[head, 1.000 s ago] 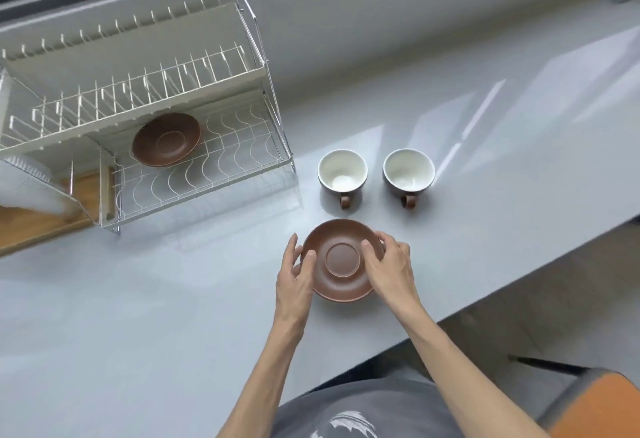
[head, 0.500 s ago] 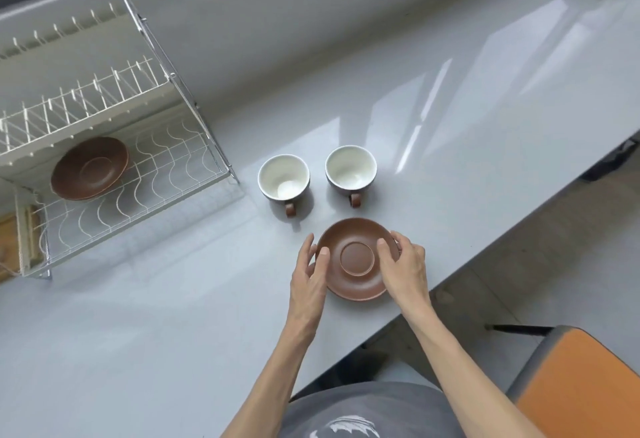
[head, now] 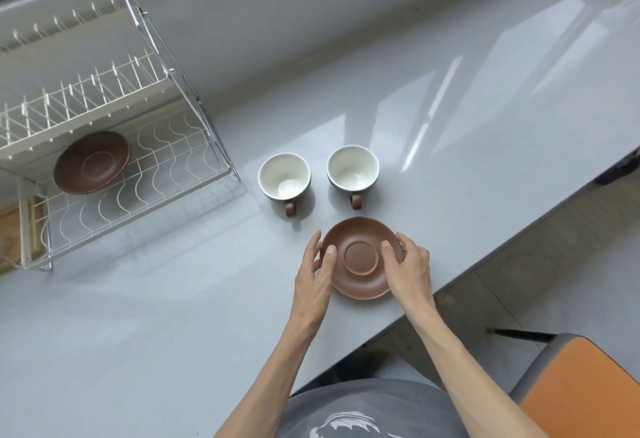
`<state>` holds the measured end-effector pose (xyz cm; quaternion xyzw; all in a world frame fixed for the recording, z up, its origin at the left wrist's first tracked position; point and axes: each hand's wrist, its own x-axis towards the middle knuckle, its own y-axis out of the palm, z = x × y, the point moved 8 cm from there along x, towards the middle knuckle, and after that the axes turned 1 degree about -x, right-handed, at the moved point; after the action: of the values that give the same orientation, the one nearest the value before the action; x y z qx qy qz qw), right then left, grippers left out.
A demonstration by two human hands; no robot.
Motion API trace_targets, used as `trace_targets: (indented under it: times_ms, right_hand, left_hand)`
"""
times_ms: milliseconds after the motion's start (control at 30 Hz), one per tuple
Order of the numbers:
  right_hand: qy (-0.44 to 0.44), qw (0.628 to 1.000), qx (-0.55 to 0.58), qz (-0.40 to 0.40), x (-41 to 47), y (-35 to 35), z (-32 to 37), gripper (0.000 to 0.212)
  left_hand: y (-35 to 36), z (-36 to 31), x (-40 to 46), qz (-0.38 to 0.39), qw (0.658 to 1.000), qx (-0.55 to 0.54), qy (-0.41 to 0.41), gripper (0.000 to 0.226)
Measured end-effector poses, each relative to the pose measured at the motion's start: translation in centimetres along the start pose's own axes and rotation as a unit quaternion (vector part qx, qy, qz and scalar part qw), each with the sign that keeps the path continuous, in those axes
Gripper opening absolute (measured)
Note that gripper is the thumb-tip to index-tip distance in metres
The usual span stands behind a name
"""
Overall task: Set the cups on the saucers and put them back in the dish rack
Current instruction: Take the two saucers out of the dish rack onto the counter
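Grey countertop (head: 173, 351). Saucer (head: 362, 257) lies flat near the front edge, well up, round, no long axis; unchanged from a second ago. Left hand (head: 313, 275) and right hand (head: 408, 271) still pinch opposite rims, thumbs on top: placed, not released. Beyond, two cups (head: 284, 177) (head: 352, 168) upright, handles toward the person. Far left, dish rack (head: 145, 174) holds another saucer (head: 91, 162).
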<state>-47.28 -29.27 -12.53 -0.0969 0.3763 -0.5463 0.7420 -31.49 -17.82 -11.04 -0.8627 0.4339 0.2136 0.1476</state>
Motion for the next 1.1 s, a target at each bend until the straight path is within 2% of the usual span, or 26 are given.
trace_targets:
  times_ms: [167, 300, 400, 567, 667, 800, 1000, 1100]
  right_hand:
    - [-0.01, 0.999, -0.046, 0.002, 0.0, 0.2, 0.1, 0.057]
    - [-0.041, 0.988, -0.149, 0.008, -0.4, 0.5, 1.0, 0.06]
    - [-0.083, 0.972, -0.22, -0.017, -1.1, 0.9, 2.9, 0.057]
    - [-0.172, 0.946, -0.275, -0.02, -2.6, 3.3, 7.3, 0.052]
    - [-0.218, 0.929, -0.3, 0.01, -3.7, 5.8, 10.1, 0.049]
    - [-0.271, 0.9, -0.334, 0.062, -5.5, 9.8, 13.9, 0.046]
    - [-0.363, 0.848, -0.368, 0.113, -8.6, 15.5, 19.9, 0.046]
    - [-0.407, 0.823, -0.378, 0.122, -9.9, 18.2, 22.4, 0.046]
  left_hand:
    - [-0.2, 0.3, 0.2, 0.008, 1.0, 0.026, -0.004, 0.057]
    - [-0.8, 0.3, 0.5, 0.04, 0.996, 0.077, -0.007, 0.051]
    - [-2.0, 0.3, 0.8, 0.062, 0.988, 0.141, -0.011, 0.044]
    - [-5.6, 0.2, 1.0, 0.098, 0.95, 0.296, -0.031, 0.051]
    - [-8.3, -0.2, 0.8, 0.122, 0.91, 0.395, -0.039, 0.054]
    - [-12.9, -1.2, 0.6, 0.1, 0.867, 0.487, -0.025, 0.056]
    - [-20.9, -3.2, 0.1, 0.033, 0.852, 0.521, -0.023, 0.059]
    - [-24.8, -4.2, -0.5, -0.013, 0.831, 0.556, -0.021, 0.058]
